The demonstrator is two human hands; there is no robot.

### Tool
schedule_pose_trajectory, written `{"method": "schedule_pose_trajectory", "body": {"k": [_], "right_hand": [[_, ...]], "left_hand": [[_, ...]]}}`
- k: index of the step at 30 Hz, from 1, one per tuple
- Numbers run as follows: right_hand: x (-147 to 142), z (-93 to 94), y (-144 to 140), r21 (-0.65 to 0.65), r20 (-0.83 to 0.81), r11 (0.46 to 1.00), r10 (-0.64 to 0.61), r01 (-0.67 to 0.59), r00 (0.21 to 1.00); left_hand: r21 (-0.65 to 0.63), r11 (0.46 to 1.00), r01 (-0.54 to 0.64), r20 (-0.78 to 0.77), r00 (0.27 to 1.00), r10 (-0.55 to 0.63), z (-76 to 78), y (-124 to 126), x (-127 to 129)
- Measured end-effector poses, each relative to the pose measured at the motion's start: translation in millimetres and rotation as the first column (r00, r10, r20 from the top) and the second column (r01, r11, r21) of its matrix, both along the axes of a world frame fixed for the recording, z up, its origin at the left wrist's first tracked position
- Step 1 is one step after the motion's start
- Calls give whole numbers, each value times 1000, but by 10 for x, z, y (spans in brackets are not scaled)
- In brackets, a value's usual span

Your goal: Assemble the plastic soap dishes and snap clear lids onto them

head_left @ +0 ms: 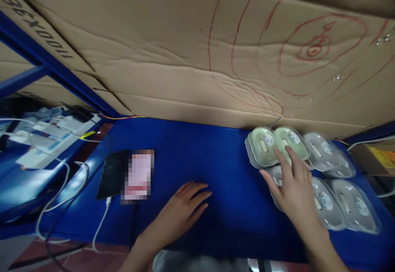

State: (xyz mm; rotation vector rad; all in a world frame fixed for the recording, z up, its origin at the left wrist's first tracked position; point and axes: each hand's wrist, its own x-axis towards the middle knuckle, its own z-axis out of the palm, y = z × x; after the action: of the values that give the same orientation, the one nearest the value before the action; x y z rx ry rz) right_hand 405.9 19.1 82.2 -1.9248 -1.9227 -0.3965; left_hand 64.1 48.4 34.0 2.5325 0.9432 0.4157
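Note:
Over the group of small plastic boxes at the right, my right hand (294, 187) is spread, fingers apart. Its fingertips reach the front edges of two green boxes with clear lids and round stickers, the left one (262, 152) and the right one (298, 148); whether they touch is hard to tell. Grey boxes of the same shape lie around it: one at the back right (317, 140), one at the front right (352, 206), and another partly hidden under the hand. My left hand (185, 206) rests low over the blue tabletop (197, 152), holding nothing, its fingers stretched out.
A black phone-like device (114, 173) with a white cable lies left, beside a blurred pink sheet (138, 175). Further left is a white power strip (58, 140) with plugs and tangled cables. A cardboard wall (173, 82) with red drawn lines stands along the back.

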Motion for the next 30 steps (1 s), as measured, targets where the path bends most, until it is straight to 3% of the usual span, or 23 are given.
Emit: {"method": "schedule_pose_trajectory", "body": {"k": [4,10,14,17,19,21,23,24,27,30], "right_hand": [[-28,-46,359,-70,113,989,-124,133,986],[-14,-126,519,-58,208,991,-110,125,972],[-131,-94,443,16,139,1000,9,-11,990],[-413,-194,361,26,5,966,258,-258,966],[-628,-332,324,45,-57,870,493,-491,868],[-797,-480,308,80,-59,722,692,-687,720],[-892,-598,308,115,-50,622,782,-775,621],[-912,-640,312,121,-54,612,791,-782,610],[-908,-717,320,172,-50,663,745,-729,665],[-892,-765,309,249,9,695,695,-675,719]], "left_hand": [[-6,999,36,-11,999,-36,27,-98,7],[109,985,131,-34,991,-128,168,-15,-303],[193,960,200,-31,980,-198,257,241,-440],[220,964,148,9,988,-154,229,476,-398],[220,967,129,23,990,-138,163,619,-344],[164,972,168,43,983,-178,78,736,-311],[65,970,235,59,969,-239,-4,825,-316],[17,968,249,76,965,-249,-38,861,-331],[-92,975,202,155,970,-186,-93,935,-383],[-106,989,104,269,960,-73,-87,961,-397]]}}
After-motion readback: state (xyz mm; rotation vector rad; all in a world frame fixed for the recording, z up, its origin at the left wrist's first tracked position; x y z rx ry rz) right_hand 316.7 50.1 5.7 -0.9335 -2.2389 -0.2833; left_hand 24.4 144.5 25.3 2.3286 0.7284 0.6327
